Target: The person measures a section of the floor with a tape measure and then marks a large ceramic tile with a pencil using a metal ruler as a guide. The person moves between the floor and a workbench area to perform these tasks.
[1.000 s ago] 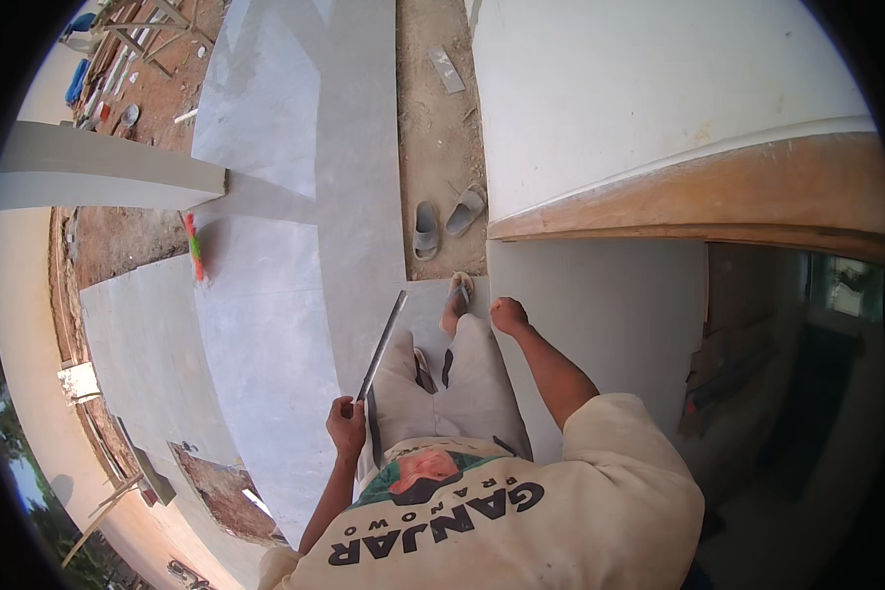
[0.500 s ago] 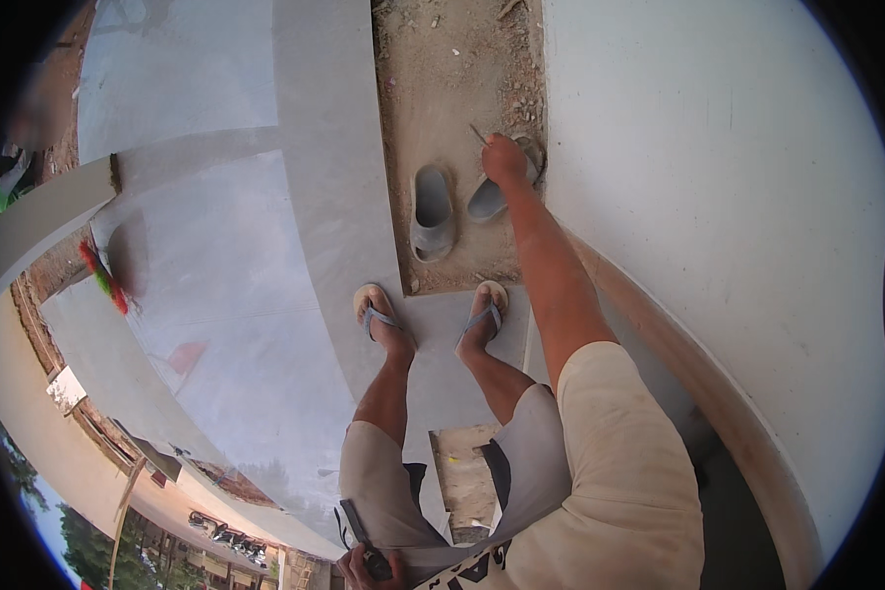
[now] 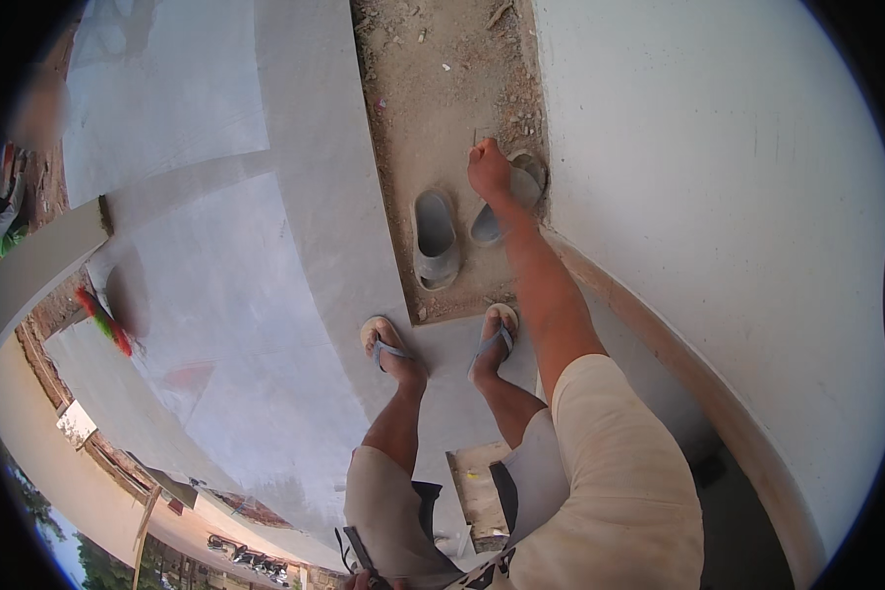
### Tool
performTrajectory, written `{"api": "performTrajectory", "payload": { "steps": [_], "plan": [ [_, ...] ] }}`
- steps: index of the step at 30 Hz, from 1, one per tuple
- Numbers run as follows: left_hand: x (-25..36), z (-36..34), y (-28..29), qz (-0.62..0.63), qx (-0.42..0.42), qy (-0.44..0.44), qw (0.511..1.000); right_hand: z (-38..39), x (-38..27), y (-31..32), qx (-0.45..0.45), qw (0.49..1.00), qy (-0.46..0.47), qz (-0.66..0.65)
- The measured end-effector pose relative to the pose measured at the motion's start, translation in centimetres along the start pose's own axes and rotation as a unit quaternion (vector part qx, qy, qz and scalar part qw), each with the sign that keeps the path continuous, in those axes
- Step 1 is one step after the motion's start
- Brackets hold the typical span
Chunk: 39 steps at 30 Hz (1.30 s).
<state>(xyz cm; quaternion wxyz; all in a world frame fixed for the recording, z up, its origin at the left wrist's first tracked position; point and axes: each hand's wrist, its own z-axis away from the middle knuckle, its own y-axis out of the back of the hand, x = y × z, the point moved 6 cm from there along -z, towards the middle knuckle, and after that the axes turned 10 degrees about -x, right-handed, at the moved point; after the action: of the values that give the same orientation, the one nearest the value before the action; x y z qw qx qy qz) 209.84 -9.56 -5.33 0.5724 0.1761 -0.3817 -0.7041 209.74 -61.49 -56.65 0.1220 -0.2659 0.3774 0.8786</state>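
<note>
My right hand (image 3: 489, 169) is stretched out ahead over a strip of bare dirt, its fingers closed round a thin stick-like thing (image 3: 477, 136) whose end pokes out past them. Just beneath and beside it lies a grey clog (image 3: 527, 179), partly covered by my hand and wrist. Its mate, another grey clog (image 3: 436, 239), rests on the dirt to the left. At the bottom edge my left hand (image 3: 360, 581) barely shows, closed on a black object with a strap (image 3: 352, 547); most of that hand is cut off.
A pale wall (image 3: 698, 177) rises along the right, with a brown ledge (image 3: 659, 315) at its foot. Smooth grey concrete (image 3: 334, 197) borders the dirt (image 3: 413, 128) on the left. My feet in flip-flops (image 3: 388, 346) stand at its near end. A red-green brush-like thing (image 3: 103, 322) lies far left.
The scene has shifted lower in view. My right hand has moved a little left relative to the clogs, still gripping the thin thing. My left hand has sunk toward the bottom edge.
</note>
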Motion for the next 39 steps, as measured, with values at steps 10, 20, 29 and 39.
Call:
{"api": "performTrajectory", "payload": {
  "steps": [10,20,29,39],
  "plan": [
    [-4.0,0.6,-2.3,-0.133,-0.089,-0.136,0.978,36.0,1.1,6.1,-0.101,0.987,-0.113,-0.053],
    [4.2,-2.8,-1.9,-0.315,-0.324,-0.180,0.874,66.6,5.0,25.3,-0.104,0.970,-0.220,0.012],
    [11.5,-3.3,-5.5,-0.304,-0.389,-0.216,0.843,83.2,17.1,24.4,0.074,0.957,-0.248,-0.128],
    [29.7,11.1,-15.0,-0.550,-0.264,-0.511,0.605,92.0,32.2,29.5,0.326,0.884,-0.310,-0.128]
  ]
}}
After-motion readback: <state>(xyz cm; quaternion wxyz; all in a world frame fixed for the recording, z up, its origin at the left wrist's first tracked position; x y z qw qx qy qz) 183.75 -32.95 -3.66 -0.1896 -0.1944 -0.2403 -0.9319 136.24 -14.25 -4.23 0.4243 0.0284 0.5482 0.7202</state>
